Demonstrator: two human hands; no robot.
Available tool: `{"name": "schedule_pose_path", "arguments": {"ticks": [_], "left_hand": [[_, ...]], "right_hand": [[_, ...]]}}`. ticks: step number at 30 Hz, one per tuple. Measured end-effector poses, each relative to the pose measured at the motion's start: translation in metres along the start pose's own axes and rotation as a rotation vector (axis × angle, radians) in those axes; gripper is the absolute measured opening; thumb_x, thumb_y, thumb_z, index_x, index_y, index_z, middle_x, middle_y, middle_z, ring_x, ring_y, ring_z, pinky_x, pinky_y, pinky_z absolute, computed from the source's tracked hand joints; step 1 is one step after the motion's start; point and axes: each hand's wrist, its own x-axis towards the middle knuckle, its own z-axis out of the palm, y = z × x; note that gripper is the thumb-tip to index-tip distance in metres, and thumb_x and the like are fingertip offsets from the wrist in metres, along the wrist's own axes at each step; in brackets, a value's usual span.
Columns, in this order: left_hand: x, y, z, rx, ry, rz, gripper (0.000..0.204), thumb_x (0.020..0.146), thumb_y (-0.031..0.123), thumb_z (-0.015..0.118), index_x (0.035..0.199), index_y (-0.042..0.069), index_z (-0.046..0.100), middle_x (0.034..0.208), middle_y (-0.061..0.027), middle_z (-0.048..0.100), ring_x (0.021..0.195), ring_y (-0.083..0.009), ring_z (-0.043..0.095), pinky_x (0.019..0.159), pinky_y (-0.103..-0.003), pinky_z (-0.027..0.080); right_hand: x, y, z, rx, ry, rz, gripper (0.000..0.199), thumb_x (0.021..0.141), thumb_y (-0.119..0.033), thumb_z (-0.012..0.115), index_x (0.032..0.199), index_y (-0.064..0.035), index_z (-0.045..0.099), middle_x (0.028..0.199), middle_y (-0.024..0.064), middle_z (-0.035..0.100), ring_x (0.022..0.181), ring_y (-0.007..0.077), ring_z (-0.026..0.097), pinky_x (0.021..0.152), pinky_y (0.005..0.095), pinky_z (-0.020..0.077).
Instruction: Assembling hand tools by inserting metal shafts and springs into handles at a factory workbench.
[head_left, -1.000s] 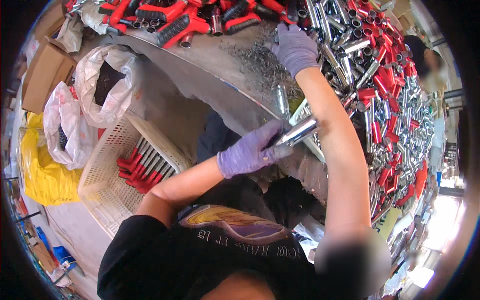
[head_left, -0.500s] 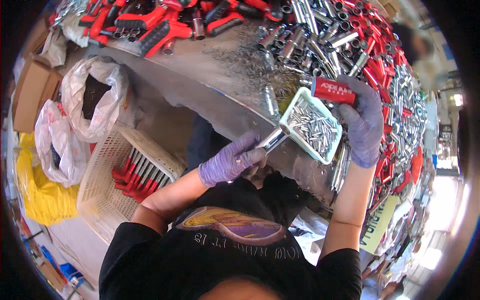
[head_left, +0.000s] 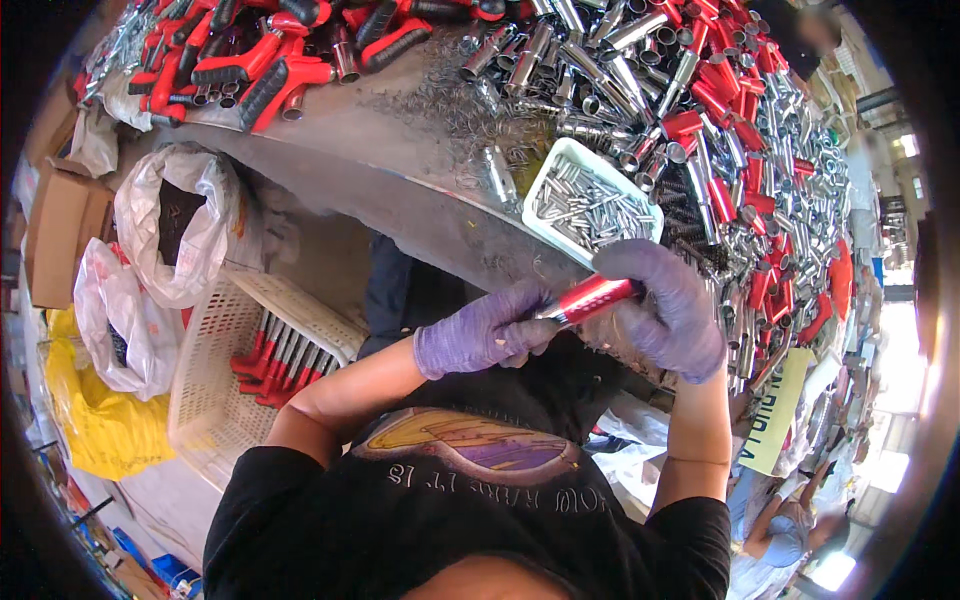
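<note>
In front of my shirt, my left hand [head_left: 487,328], in a purple glove, is closed round a shiny metal tube [head_left: 550,315]. My right hand [head_left: 672,308], gloved alike, grips a red sleeve [head_left: 595,298] with pale print. The sleeve sits in line with the tube, its left end meeting or covering the tube's end; how far it reaches over the tube is hidden. Just beyond both hands stands a pale green tray [head_left: 545,226] of small metal pins [head_left: 592,200].
Chrome tubes [head_left: 590,75] and red parts [head_left: 745,95] heap across the bench's far right. Red-and-black handles [head_left: 275,75] lie far left. Loose springs [head_left: 455,110] scatter between. A white crate [head_left: 205,400] with red-gripped rods [head_left: 270,365] and white sacks [head_left: 180,270] stand left.
My right hand has brought the red sleeve down and left from beside the tray to the metal tube's end. The left hand keeps its hold on the tube.
</note>
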Motion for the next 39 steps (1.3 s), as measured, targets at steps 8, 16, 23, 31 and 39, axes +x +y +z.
{"name": "schedule_pose_path", "arguments": {"ticks": [8,16,23,31,39], "left_hand": [[0.027,0.027,-0.010,0.464,0.294,0.334,0.065,0.080,0.028,0.073,0.132,0.003,0.042,0.117,-0.0101,0.057,0.107,-0.0168,0.053,0.094,-0.033,0.042],[0.051,0.021,-0.041,0.932,0.429,0.704,0.060,0.070,0.040,0.077,0.117,0.009,0.056,0.098,-0.0150,0.065,0.087,-0.0324,0.065,0.073,-0.037,0.052],[0.048,0.015,-0.054,0.846,0.399,0.396,0.057,0.068,0.040,0.079,0.111,0.007,0.060,0.091,-0.0140,0.066,0.080,-0.0288,0.065,0.071,-0.034,0.051],[0.051,0.014,-0.062,0.572,0.382,0.391,0.055,0.071,0.033,0.078,0.114,0.005,0.059,0.092,-0.0102,0.064,0.083,-0.0176,0.062,0.077,-0.031,0.049],[0.051,0.005,-0.067,0.617,0.379,0.483,0.054,0.072,0.036,0.078,0.115,0.009,0.058,0.081,-0.0099,0.063,0.071,-0.0210,0.062,0.067,-0.032,0.050]], "right_hand": [[0.005,0.054,-0.023,-0.683,0.517,0.322,0.039,0.082,-0.032,0.065,0.111,-0.0073,0.057,0.088,0.0170,0.064,0.086,0.0343,0.062,0.076,0.0411,0.0487],[0.020,0.113,-0.031,-1.019,0.317,0.715,0.030,0.088,-0.035,0.053,0.103,-0.0085,0.054,0.094,0.0171,0.064,0.087,0.0367,0.063,0.076,0.0480,0.0487],[0.001,0.084,-0.055,-0.966,0.589,0.636,0.033,0.092,-0.038,0.049,0.100,-0.0089,0.063,0.080,0.0182,0.065,0.074,0.0337,0.063,0.068,0.0447,0.0481],[0.001,0.008,-0.049,-0.126,0.725,0.254,0.017,0.087,-0.002,0.053,0.101,-0.0022,0.064,0.078,-0.0005,0.059,0.064,0.0046,0.048,0.057,0.0205,0.0407],[0.080,-0.049,-0.035,-0.906,-0.098,-0.271,0.018,0.075,-0.008,0.060,0.093,-0.0104,0.062,0.086,0.0095,0.060,0.079,0.0289,0.061,0.067,0.0383,0.0512]]}}
